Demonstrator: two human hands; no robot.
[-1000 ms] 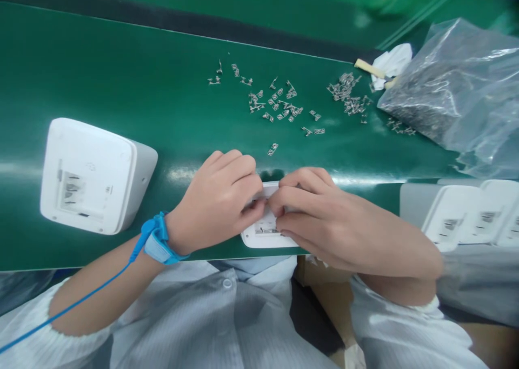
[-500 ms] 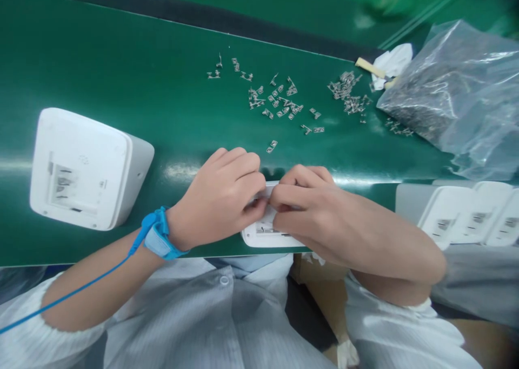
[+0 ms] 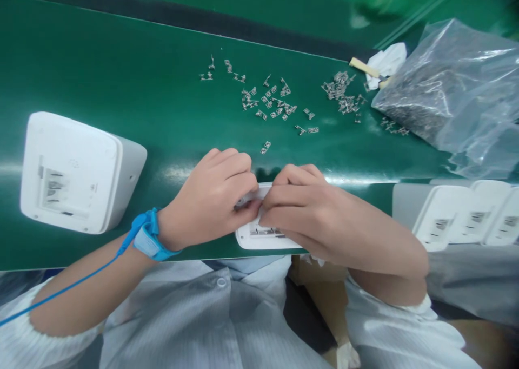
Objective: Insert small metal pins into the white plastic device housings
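Note:
Near the front edge of the green table, a white plastic housing (image 3: 255, 242) with a recessed compartment lies under both hands. My left hand (image 3: 227, 188), with a blue wrist strap (image 3: 151, 238) and cord behind it, is closed at the housing's left side, thumb and finger pinched together. From the right, my right hand (image 3: 300, 201) curls over the compartment with its fingertips pressed together. The fingertips of both hands nearly meet, and whatever they pinch is hidden. Just beyond the hands lies a small metal spring contact (image 3: 265, 147).
Loose metal spring contacts (image 3: 279, 106) are scattered beyond the hands, with a denser pile (image 3: 340, 87) to their right. A clear plastic bag (image 3: 454, 98) full of contacts and a yellow-handled tool (image 3: 365, 66) sit at the right. White housings stand left (image 3: 73, 169) and right (image 3: 441, 217).
The view has shifted slightly, so the table's things appear a little further left. My right fingertips have moved slightly down and left over the compartment; my left hand stays pinched.

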